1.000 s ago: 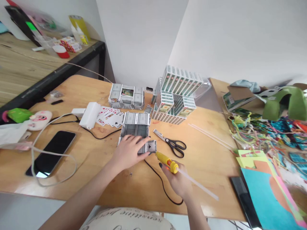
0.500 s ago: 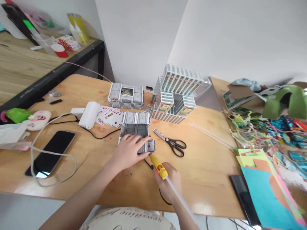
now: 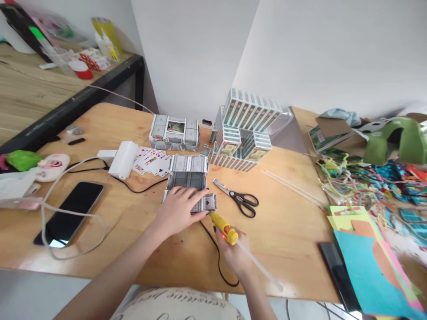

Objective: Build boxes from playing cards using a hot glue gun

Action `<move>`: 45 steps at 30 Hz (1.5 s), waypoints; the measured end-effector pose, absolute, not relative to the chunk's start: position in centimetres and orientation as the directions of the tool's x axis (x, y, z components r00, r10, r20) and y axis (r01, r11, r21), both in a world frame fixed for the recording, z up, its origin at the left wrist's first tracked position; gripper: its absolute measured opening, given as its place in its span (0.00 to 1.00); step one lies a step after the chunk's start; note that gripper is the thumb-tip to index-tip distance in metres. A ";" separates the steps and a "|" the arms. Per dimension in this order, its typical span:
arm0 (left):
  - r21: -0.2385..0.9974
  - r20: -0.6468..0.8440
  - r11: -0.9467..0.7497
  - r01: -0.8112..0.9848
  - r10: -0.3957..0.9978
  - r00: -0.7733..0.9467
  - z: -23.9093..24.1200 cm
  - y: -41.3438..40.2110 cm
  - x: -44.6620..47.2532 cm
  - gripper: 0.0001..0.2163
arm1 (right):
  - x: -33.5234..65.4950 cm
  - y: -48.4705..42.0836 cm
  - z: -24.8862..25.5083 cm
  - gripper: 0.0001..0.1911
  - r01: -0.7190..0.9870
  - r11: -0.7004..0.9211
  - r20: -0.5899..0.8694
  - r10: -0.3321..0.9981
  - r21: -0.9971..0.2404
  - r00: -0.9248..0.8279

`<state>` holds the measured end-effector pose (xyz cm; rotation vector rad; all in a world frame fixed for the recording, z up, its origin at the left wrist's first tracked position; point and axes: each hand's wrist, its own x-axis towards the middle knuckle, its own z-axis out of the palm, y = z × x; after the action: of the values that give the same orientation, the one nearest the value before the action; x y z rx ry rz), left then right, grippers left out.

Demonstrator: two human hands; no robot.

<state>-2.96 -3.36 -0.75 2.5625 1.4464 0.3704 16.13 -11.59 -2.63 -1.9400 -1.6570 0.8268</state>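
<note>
My left hand (image 3: pixel 178 208) lies flat with fingers spread on the near edge of a small structure made of playing cards (image 3: pixel 187 178), pressing it to the wooden table (image 3: pixel 283 226). My right hand (image 3: pixel 233 255) is closed round a yellow hot glue gun (image 3: pixel 223 226). Its nozzle points up-left and touches the structure's near right corner, beside a club card (image 3: pixel 210 202). A clear glue stick (image 3: pixel 258 266) sticks out of the gun's back. The gun's black cord (image 3: pixel 218 262) loops under my wrist.
Black scissors (image 3: pixel 238 198) lie just right of the structure. Loose cards (image 3: pixel 151 161), a white charger block (image 3: pixel 122 159), a phone (image 3: pixel 71 212) and white cable sit left. Another card box (image 3: pixel 174 132) and stacked card packs (image 3: pixel 245 133) stand behind. Coloured paper (image 3: pixel 367 262) and scraps crowd the right.
My right hand has shifted slightly, keeping the glue gun's nozzle at the structure's near right corner, and the glue stick has swung. My left hand has stayed pressed on the structure.
</note>
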 end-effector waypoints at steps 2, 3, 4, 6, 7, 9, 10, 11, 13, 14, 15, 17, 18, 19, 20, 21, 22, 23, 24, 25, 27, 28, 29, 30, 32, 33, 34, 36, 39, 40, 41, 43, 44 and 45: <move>0.271 0.129 -0.511 0.815 0.859 0.496 -0.7 -3.3 -2.9 0.23 | 16.2 -11.6 -2.6 0.18 0.692 -0.197 -0.165 0.980 -0.695 0.114; 0.271 0.130 -0.510 0.816 0.859 0.494 -0.7 -3.3 -2.9 0.23 | 16.3 -11.6 -2.5 0.18 0.687 -0.207 -0.171 0.978 -0.696 0.122; 0.271 0.132 -0.510 0.817 0.860 0.493 -0.7 -3.3 -2.9 0.23 | 16.3 -11.6 -2.5 0.18 0.685 -0.213 -0.175 0.976 -0.697 0.127; 0.271 0.138 -0.510 0.816 0.860 0.491 -0.7 -3.3 -2.9 0.22 | 16.5 -11.6 -2.3 0.18 0.684 -0.218 -0.176 0.975 -0.696 0.133; 0.272 0.144 -0.510 0.816 0.860 0.490 -0.7 -3.3 -2.9 0.22 | 16.5 -11.6 -2.2 0.18 0.684 -0.218 -0.175 0.976 -0.696 0.133; 0.275 0.153 -0.510 0.815 0.860 0.487 -0.6 -3.4 -2.8 0.22 | 16.7 -11.7 -2.0 0.19 0.684 -0.215 -0.173 0.976 -0.697 0.131; 0.277 0.154 -0.510 0.814 0.860 0.486 -0.6 -3.4 -2.8 0.22 | 16.8 -11.7 -1.8 0.19 0.683 -0.214 -0.171 0.976 -0.698 0.132; 0.278 0.152 -0.509 0.814 0.860 0.486 -0.5 -3.4 -2.8 0.22 | 16.8 -11.7 -1.7 0.19 0.681 -0.213 -0.168 0.977 -0.700 0.132; 0.278 0.145 -0.506 0.816 0.862 0.485 -0.5 -3.4 -2.8 0.22 | 17.0 -11.7 -1.3 0.19 0.676 -0.216 -0.168 0.976 -0.705 0.137; 0.277 0.140 -0.505 0.817 0.863 0.486 -0.4 -3.4 -2.7 0.22 | 17.0 -11.7 -1.2 0.19 0.673 -0.220 -0.169 0.975 -0.706 0.141; 0.275 0.136 -0.504 0.819 0.863 0.486 -0.4 -3.4 -2.7 0.22 | 17.1 -11.8 -1.0 0.18 0.672 -0.225 -0.171 0.974 -0.706 0.146; 0.272 0.130 -0.503 0.820 0.864 0.487 -0.4 -3.4 -2.7 0.22 | 17.2 -11.8 -0.8 0.18 0.671 -0.234 -0.176 0.972 -0.704 0.155; 0.274 0.130 -0.503 0.820 0.864 0.487 -0.4 -3.4 -2.7 0.22 | 17.3 -11.8 -0.7 0.18 0.670 -0.236 -0.174 0.972 -0.704 0.159; 0.277 0.133 -0.503 0.819 0.864 0.486 -0.4 -3.4 -2.7 0.22 | 17.4 -11.9 -0.7 0.18 0.668 -0.235 -0.171 0.972 -0.706 0.162; 0.281 0.138 -0.501 0.818 0.865 0.482 -0.4 -3.4 -2.7 0.22 | 17.4 -11.9 -0.7 0.18 0.665 -0.236 -0.167 0.972 -0.708 0.166; 0.287 0.142 -0.499 0.818 0.866 0.479 -0.4 -3.4 -2.7 0.22 | 17.5 -11.9 -0.7 0.18 0.663 -0.238 -0.166 0.971 -0.709 0.171; 0.291 0.146 -0.499 0.817 0.867 0.477 -0.4 -3.4 -2.7 0.22 | 17.6 -11.9 -0.7 0.18 0.662 -0.241 -0.164 0.970 -0.710 0.178; 0.292 0.146 -0.498 0.816 0.867 0.476 -0.4 -3.4 -2.7 0.22 | 17.7 -11.9 -0.8 0.18 0.661 -0.245 -0.165 0.969 -0.709 0.183; 0.291 0.144 -0.497 0.817 0.867 0.477 -0.5 -3.4 -2.7 0.22 | 17.8 -11.8 -0.9 0.19 0.661 -0.250 -0.166 0.968 -0.707 0.188; 0.288 0.139 -0.498 0.818 0.867 0.478 -0.5 -3.4 -2.7 0.22 | 17.9 -11.8 -1.0 0.19 0.663 -0.254 -0.167 0.967 -0.704 0.193; 0.281 0.129 -0.500 0.819 0.866 0.484 -0.4 -3.4 -2.7 0.22 | 18.3 -11.6 -1.2 0.20 0.667 -0.256 -0.157 0.966 -0.700 0.207; 0.278 0.125 -0.502 0.819 0.864 0.487 -0.4 -3.4 -2.8 0.22 | 18.6 -11.4 -1.2 0.19 0.669 -0.250 -0.142 0.967 -0.699 0.213; 0.276 0.122 -0.505 0.818 0.862 0.492 -0.4 -3.4 -2.8 0.23 | 18.9 -11.2 -1.3 0.19 0.673 -0.238 -0.121 0.969 -0.700 0.216; 0.274 0.120 -0.510 0.816 0.859 0.497 -0.4 -3.4 -2.9 0.23 | 19.4 -10.8 -1.3 0.18 0.680 -0.217 -0.091 0.972 -0.701 0.217; 0.267 0.117 -0.520 0.811 0.853 0.509 -0.4 -3.3 -3.0 0.23 | 20.5 -9.8 -1.2 0.16 0.706 -0.147 -0.009 0.981 -0.693 0.195; 0.265 0.115 -0.525 0.809 0.850 0.514 -0.4 -3.3 -3.0 0.24 | 21.3 -9.2 -1.1 0.15 0.724 -0.103 0.039 0.983 -0.682 0.177; 0.263 0.115 -0.528 0.808 0.848 0.517 -0.4 -3.3 -3.1 0.24 | 22.2 -8.4 -1.1 0.14 0.745 -0.056 0.082 0.986 -0.665 0.147; 0.262 0.117 -0.529 0.807 0.848 0.517 -0.4 -3.3 -3.1 0.25 | 24.1 -6.6 -1.3 0.13 0.770 0.025 0.135 0.988 -0.638 0.079; 0.260 0.114 -0.526 0.810 0.850 0.515 -0.5 -3.4 -3.1 0.28 | 27.2 -3.9 -2.6 0.13 0.831 0.024 0.154 0.985 -0.556 0.075; 0.259 0.109 -0.524 0.811 0.850 0.515 -0.6 -3.4 -3.1 0.29 | 28.2 -3.1 -3.2 0.13 0.849 0.014 0.148 0.986 -0.529 0.076; 0.258 0.105 -0.521 0.814 0.852 0.513 -0.7 -3.4 -3.1 0.31 | 29.0 -2.5 -3.9 0.12 0.859 0.010 0.145 0.987 -0.512 0.074; 0.256 0.105 -0.510 0.821 0.859 0.501 -0.8 -3.4 -3.0 0.33 | 30.3 -1.7 -5.5 0.12 0.861 -0.015 0.137 0.986 -0.509 0.098; 0.257 0.107 -0.504 0.825 0.863 0.494 -0.9 -3.4 -3.0 0.34 | 30.7 -1.5 -6.3 0.13 0.860 -0.053 0.128 0.982 -0.507 0.136; 0.258 0.111 -0.500 0.827 0.865 0.489 -0.9 -3.4 -3.0 0.33 | 30.9 -1.5 -7.0 0.14 0.859 -0.093 0.115 0.978 -0.503 0.173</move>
<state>-2.96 -3.38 -0.94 2.5601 1.4693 0.3382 30.93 -1.47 -7.03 -1.9982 -1.7289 0.3443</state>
